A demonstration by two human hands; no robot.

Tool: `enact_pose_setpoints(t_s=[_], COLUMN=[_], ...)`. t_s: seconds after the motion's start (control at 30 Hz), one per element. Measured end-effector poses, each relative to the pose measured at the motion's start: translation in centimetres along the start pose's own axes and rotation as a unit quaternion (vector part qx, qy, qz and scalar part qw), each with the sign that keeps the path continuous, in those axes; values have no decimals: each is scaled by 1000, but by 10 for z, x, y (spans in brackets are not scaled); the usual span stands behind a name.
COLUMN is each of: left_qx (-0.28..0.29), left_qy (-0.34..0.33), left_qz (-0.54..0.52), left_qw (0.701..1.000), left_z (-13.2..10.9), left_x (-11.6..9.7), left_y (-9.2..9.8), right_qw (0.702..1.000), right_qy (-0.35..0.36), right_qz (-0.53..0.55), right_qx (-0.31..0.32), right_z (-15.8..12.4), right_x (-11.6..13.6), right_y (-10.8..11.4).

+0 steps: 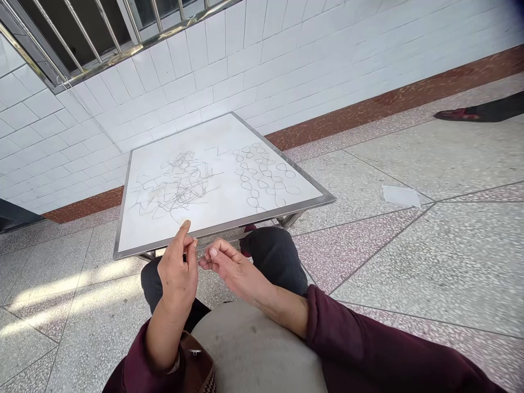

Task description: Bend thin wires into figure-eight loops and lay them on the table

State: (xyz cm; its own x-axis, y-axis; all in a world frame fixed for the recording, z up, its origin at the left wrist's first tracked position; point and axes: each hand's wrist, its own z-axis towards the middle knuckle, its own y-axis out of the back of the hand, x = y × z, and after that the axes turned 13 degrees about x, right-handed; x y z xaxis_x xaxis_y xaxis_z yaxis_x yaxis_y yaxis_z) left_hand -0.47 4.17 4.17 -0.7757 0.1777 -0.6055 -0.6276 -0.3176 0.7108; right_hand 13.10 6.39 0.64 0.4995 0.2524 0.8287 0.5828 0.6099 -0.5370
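Note:
My left hand (180, 267) is raised just in front of the near edge of a white-topped table (221, 213). Its thumb and fingers come together in a pinch, with one finger pointing up. Close by on the right, my right hand (233, 267) is also pinched, fingers curled towards the left one. Anything between the fingertips is too thin or too hidden to name. On the tabletop's left half lies a loose tangle of thin dark strands (182, 183). To the right, strands shaped into rounded, linked loops (264, 173) are laid out in rows.
A metal rim (229, 222) edges the table, which stands by a white tiled wall (172, 76) under a barred window (90, 33). My knees reach its front edge. A white paper piece (401, 195) lies on the speckled floor; another person's shoe (462, 114) shows at far right.

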Motion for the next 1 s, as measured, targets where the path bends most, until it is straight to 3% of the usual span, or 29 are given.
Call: enact_pose_setpoints(t_s=[0.1,0.27,0.53,0.8,1.0], left_qx=[-9,-30,-84,-99,-111], left_qy=[-8,-15,-10,25,34], left_qz=[-30,-134,-221,-327,-316], left_qw=[999,990,972,939,942], left_z=[-1,-4,-9,-15,-18], left_x=[0,-1,2,-3,-2], left_y=[-1,-3,-6,-10,-10], right_qw=[999,978,875,799,771], right_qy=[32,125,247,331,334], right_qz=[-26,-167,-415,-496,-534], right_qx=[-8,5,19,82,95], right_z=[0,-2,-4,0,-1], right_x=[-6,-8,8,7,10], right_y=[0,1,-1,3,5])
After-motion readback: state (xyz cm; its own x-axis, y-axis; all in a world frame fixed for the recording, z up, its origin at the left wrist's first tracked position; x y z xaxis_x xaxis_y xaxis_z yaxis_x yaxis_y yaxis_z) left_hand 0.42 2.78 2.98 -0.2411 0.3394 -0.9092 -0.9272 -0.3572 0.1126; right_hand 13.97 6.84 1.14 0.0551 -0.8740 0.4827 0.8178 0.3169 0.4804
